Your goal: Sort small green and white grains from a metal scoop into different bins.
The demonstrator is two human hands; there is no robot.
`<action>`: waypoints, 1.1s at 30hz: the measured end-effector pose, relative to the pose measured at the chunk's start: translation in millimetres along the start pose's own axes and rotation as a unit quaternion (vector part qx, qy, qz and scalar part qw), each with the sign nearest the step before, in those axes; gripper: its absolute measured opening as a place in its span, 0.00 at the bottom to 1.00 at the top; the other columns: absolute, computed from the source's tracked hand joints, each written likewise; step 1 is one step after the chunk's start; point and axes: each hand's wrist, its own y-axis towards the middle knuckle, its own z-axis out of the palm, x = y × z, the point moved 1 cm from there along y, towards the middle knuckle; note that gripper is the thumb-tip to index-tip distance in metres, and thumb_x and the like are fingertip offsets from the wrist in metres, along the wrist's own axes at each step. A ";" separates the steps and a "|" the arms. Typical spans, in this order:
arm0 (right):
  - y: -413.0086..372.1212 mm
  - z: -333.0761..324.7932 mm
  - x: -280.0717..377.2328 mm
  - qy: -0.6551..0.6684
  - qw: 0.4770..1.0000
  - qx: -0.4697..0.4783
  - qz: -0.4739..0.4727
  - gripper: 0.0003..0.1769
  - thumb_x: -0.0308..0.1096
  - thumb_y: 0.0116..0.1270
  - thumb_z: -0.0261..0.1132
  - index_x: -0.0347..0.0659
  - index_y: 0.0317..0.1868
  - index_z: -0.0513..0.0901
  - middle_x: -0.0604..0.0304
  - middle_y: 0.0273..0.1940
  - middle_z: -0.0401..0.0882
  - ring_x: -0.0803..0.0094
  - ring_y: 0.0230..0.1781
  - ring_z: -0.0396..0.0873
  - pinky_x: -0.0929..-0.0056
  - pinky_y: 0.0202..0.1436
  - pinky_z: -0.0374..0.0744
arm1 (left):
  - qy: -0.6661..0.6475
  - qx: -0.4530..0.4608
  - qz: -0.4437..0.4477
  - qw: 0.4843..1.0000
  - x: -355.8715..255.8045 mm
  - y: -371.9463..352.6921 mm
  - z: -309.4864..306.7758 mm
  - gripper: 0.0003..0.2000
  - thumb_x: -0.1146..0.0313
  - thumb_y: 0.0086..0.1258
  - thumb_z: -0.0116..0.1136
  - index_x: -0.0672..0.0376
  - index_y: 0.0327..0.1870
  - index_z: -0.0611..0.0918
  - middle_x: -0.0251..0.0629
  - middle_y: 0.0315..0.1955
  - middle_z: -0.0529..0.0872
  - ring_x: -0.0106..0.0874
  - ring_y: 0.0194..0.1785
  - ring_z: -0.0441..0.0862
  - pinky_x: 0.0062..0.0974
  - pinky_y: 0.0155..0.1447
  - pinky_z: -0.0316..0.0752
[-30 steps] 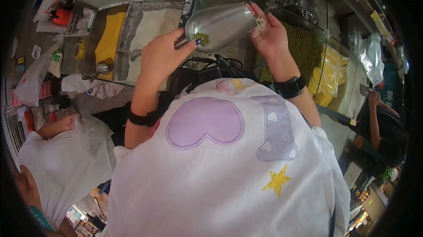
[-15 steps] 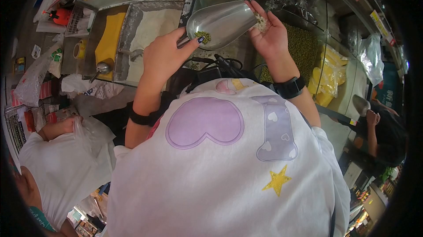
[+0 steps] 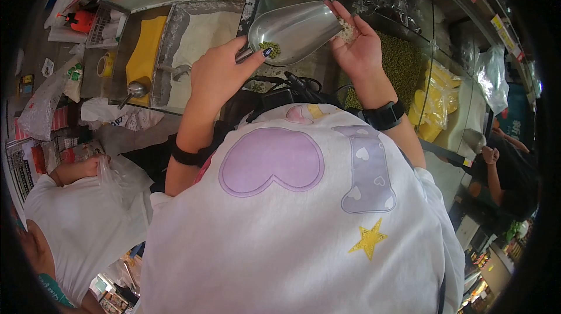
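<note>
My left hand (image 3: 221, 71) grips the handle of a large metal scoop (image 3: 298, 30). Some green beans (image 3: 270, 50) lie in the scoop near the handle, beside my thumb. At the scoop's other end, my right hand (image 3: 357, 48) is palm up with its fingers apart, and a small pile of pale grains (image 3: 347, 32) rests on it. The scoop's lip overlaps the fingers of that hand. Below the right hand lies a bin of green beans (image 3: 400, 63).
Bins with white powder (image 3: 207, 39) and a yellow sheet (image 3: 146, 51) stand at the left, with a small scoop (image 3: 137, 89). Yellow packets (image 3: 435, 101) are at the right. A person in white (image 3: 87, 220) is at the left, another in black (image 3: 508, 168) at the right.
My hands and the large scoop have barely moved. At the right, the other person's hand and scoop have shifted slightly left and down.
</note>
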 end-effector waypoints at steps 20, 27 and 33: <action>-1.1 3.0 -0.7 -0.059 0.998 -0.024 0.004 0.23 0.36 0.72 0.41 0.32 0.59 0.72 0.56 0.60 0.71 0.70 0.51 0.74 0.79 0.42 0.77 | -0.013 0.020 -0.009 1.000 -3.9 -0.3 -2.1 0.22 0.47 0.61 0.59 0.52 0.50 0.81 0.43 0.30 0.85 0.35 0.35 0.83 0.27 0.39 0.72; -0.5 -3.3 0.1 -0.043 0.999 -0.006 0.018 0.24 0.37 0.73 0.41 0.31 0.59 0.71 0.54 0.59 0.72 0.69 0.48 0.75 0.77 0.41 0.79 | -0.005 0.017 -0.014 1.000 -3.0 -0.7 -0.8 0.22 0.47 0.61 0.59 0.52 0.49 0.82 0.41 0.28 0.84 0.33 0.31 0.82 0.26 0.36 0.71; -0.8 0.0 -1.1 -0.048 0.999 -0.020 0.010 0.24 0.37 0.73 0.41 0.30 0.60 0.71 0.54 0.58 0.72 0.68 0.48 0.75 0.77 0.42 0.78 | -0.008 0.017 -0.011 1.000 -1.0 -0.1 0.5 0.22 0.47 0.60 0.60 0.52 0.49 0.82 0.40 0.27 0.85 0.33 0.32 0.82 0.27 0.37 0.71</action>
